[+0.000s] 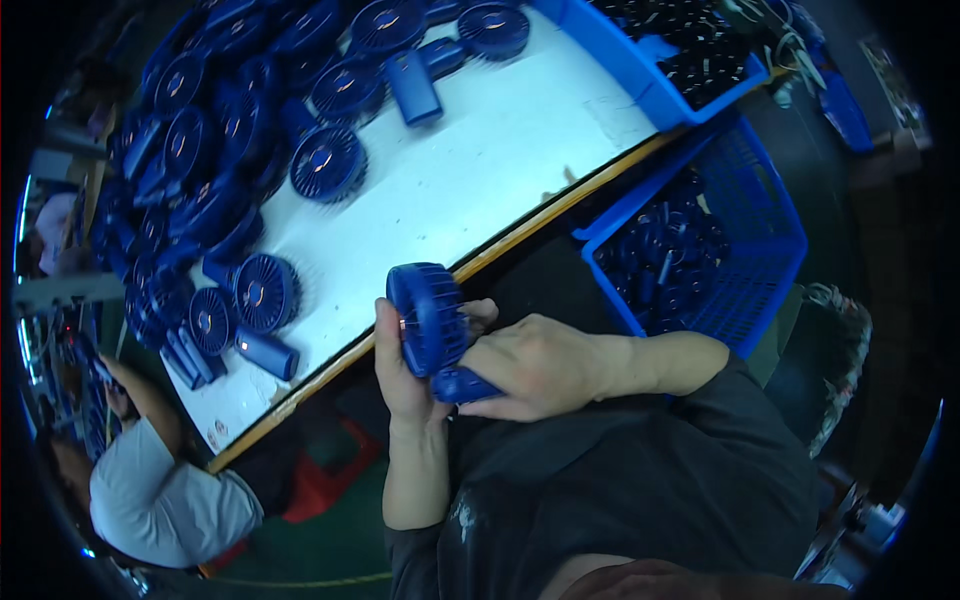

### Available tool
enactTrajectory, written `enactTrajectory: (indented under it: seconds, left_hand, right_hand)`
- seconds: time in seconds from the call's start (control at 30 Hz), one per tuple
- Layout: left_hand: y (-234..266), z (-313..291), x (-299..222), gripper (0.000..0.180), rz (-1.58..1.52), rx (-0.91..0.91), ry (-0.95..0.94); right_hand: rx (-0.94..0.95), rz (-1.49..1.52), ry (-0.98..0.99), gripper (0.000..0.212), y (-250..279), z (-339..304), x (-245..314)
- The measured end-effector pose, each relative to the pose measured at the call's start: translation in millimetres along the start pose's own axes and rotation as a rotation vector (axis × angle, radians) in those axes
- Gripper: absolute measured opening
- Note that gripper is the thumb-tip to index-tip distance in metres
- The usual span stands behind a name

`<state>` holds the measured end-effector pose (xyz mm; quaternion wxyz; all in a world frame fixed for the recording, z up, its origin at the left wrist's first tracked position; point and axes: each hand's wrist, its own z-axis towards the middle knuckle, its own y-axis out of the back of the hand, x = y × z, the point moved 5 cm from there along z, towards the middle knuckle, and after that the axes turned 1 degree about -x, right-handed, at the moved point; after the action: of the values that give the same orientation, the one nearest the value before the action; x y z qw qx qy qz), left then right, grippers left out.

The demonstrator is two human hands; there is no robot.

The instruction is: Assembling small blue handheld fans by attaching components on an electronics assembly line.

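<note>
A dark blue handheld fan (437,318) is held between my two hands, just off the table's wooden edge. My left hand (398,372) grips the round fan head from its left side, with the thumb pointing up along the rim. Wrapped round the fan's short handle (463,385) is my right hand (535,368), its fingers closed and partly hidden. The fan head stands edge-on, so its front grille is mostly turned away from view.
Many similar blue fans (330,163) are heaped on the white table (450,180). A blue tray (655,85) of small dark parts sits at its far right. Below the edge stands a blue basket (765,240) holding dark shiny parts. A person in a light shirt (165,495) sits at the left.
</note>
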<state>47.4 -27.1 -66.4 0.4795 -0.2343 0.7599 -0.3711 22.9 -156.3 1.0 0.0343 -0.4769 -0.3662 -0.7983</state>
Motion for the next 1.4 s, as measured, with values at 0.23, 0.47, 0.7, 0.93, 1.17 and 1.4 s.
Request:
enactTrajectory:
  seconds: [0.23,0.47,0.7,0.93,1.17,1.4]
  left_hand:
    - [-51,-7,15,0.086,0.125,0.207,0.034]
    - [-53,-11,-8,0.025,0.113,0.411,-0.144]
    - [-33,-12,-15,0.028,0.331,0.072,-0.11]
    - [-46,5,-18,0.052,0.226,-0.103,-0.211]
    - [-28,-10,-29,0.04,0.233,-0.066,-0.085]
    - [-37,-17,-10,0.041,0.219,0.169,0.073]
  right_hand:
    - [0.537,-0.13,-0.305,0.036,106,44,-5]
    - [-0.143,-0.855,-0.695,0.028,320,11,-193]
    - [-0.503,-0.798,-0.435,0.031,338,-1,-196]
    - [-0.147,0.756,-0.307,0.035,76,27,-42]
    - [-0.228,-0.108,0.207,0.04,52,32,-10]
    - [-0.173,-0.129,0.36,0.031,56,62,-3]
